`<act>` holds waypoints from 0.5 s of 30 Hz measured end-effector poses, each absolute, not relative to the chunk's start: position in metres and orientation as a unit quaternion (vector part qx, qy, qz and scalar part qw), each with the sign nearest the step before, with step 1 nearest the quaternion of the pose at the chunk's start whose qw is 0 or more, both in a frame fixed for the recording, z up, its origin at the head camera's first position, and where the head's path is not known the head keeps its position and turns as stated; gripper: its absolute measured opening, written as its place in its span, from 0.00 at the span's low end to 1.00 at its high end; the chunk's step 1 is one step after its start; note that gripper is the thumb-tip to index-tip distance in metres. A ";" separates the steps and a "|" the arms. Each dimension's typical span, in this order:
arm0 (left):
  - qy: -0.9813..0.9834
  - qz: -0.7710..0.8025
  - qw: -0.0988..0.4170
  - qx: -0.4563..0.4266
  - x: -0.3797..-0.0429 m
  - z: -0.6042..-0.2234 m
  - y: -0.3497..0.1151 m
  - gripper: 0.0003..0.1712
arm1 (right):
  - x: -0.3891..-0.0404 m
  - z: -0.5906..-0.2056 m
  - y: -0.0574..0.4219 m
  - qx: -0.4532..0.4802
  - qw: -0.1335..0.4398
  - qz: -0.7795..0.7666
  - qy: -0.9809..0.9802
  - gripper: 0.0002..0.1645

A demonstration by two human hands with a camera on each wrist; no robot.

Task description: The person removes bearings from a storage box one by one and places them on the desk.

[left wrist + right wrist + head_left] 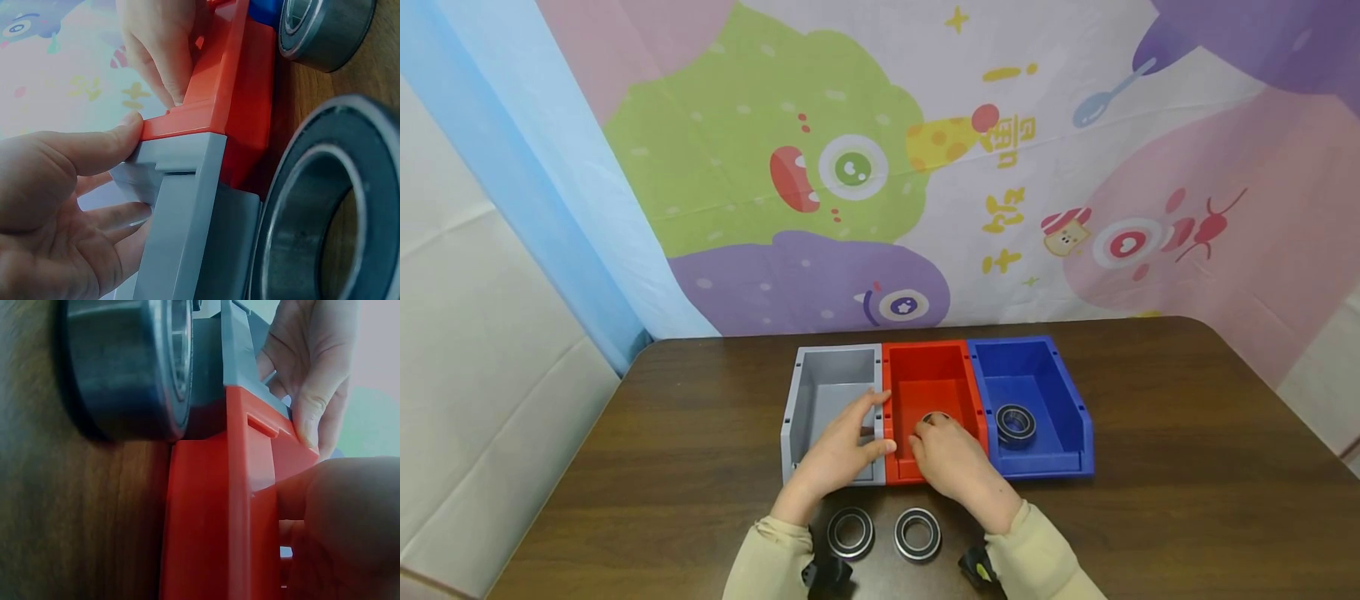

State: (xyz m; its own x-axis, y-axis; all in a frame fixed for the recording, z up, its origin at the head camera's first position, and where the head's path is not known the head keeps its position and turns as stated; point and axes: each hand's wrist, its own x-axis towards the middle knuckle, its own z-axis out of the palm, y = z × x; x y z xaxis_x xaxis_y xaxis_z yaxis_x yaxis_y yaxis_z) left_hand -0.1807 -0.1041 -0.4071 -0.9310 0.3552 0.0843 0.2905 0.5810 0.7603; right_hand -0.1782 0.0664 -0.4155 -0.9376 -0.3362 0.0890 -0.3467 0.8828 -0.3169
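My left hand [838, 450] touches the wall between the grey bin [790, 417] and the red bin [932, 354]. Its thumb lies on the rim at the seam, and the other fingers reach fairly straight over the grey bin. My right hand [955, 462] dips into the red bin, its curled fingers around a ball bearing [936, 415] that they mostly cover. In front of the bins, two bearings lie flat on the table: one on the left [851, 533], the other [917, 535] closer to the right sleeve. The blue bin [1078, 450] holds another bearing [1016, 426].
The three bins stand side by side on a brown wooden table [1187, 467]. A cartoon-printed cloth [865, 83] hangs behind the table. Dark wrist devices sit below both sleeves, the left one [827, 577] near the left bearing.
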 end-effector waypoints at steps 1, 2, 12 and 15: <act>0.889 0.420 0.038 0.182 -0.181 -0.407 -0.104 0.36 | -0.179 -0.416 0.066 0.175 0.015 0.167 -0.970 0.14; 0.889 0.419 0.038 0.182 -0.181 -0.407 -0.104 0.36 | -0.179 -0.416 0.066 0.175 0.016 0.167 -0.970 0.15; 0.889 0.419 0.039 0.181 -0.181 -0.407 -0.104 0.36 | -0.180 -0.419 0.066 0.184 0.030 0.162 -0.969 0.14; 0.889 0.419 0.039 0.180 -0.181 -0.407 -0.104 0.36 | -0.180 -0.419 0.066 0.187 0.028 0.158 -0.969 0.14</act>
State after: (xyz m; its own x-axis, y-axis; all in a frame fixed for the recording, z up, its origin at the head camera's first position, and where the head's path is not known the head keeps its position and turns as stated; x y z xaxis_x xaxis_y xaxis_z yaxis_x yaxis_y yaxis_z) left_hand -0.1811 -0.1038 -0.4074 -0.9324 0.3523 0.0812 0.2869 0.5843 0.7591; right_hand -0.1800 0.0662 -0.4189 -0.9284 -0.3537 0.1137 -0.3714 0.8798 -0.2967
